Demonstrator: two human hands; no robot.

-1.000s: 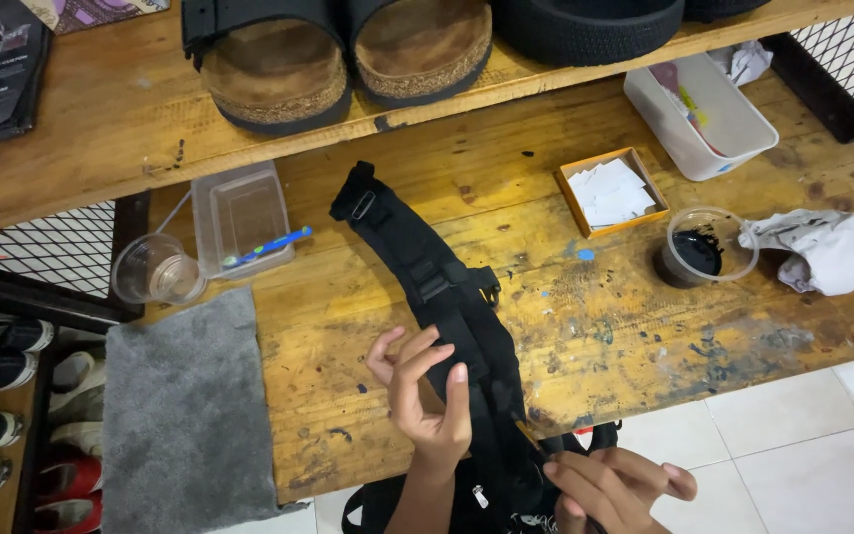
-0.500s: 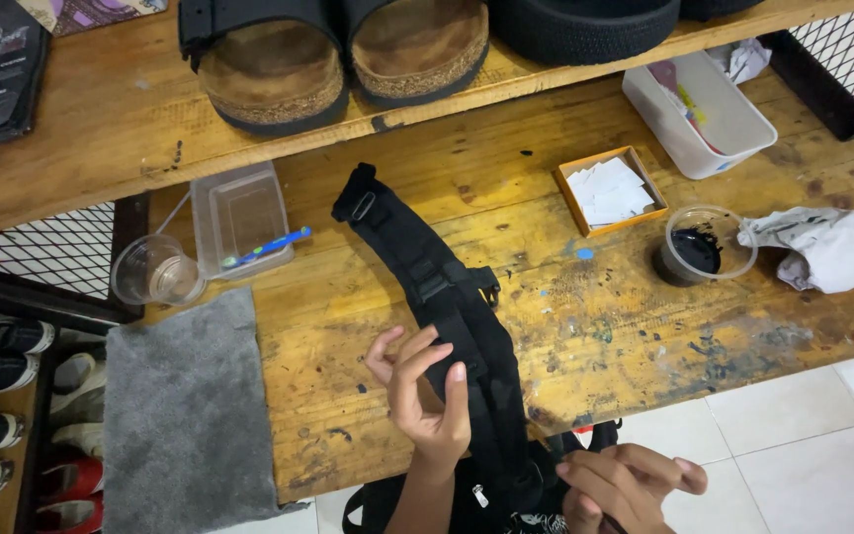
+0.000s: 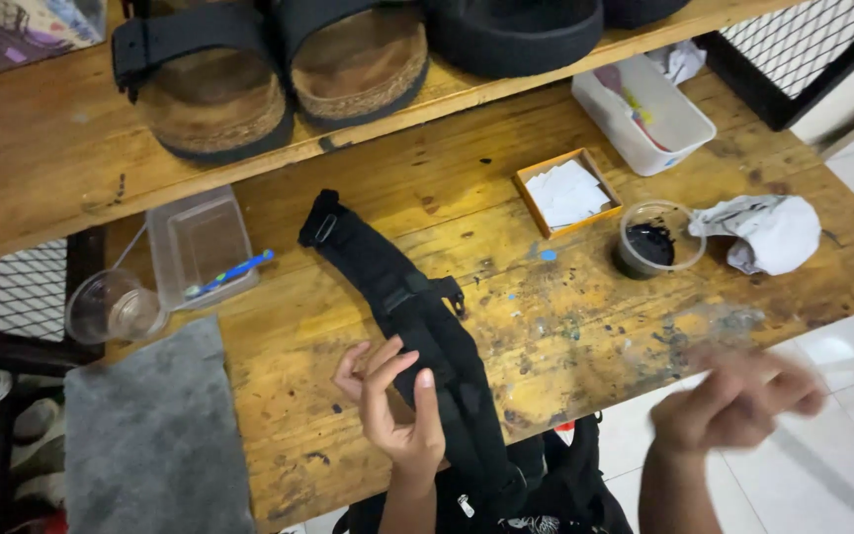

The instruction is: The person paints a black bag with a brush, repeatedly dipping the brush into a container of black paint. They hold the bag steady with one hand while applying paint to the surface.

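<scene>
**Black strap held flat on workbench**

The black strap [image 3: 402, 297] is laid diagonally across the wooden table [image 3: 585, 326], its lower end pinched by the left hand [image 3: 392, 410], thumb over fingers. The right hand [image 3: 733, 400] is raised off the table edge, motion-blurred; its grip cannot be told

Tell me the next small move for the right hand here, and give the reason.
Probably carry the right hand on to the clear cup of black paint. It is lifted off the table edge, blurred mid-air, whatever it holds is unclear. The left hand pins the black strap flat on the wooden table.
</scene>
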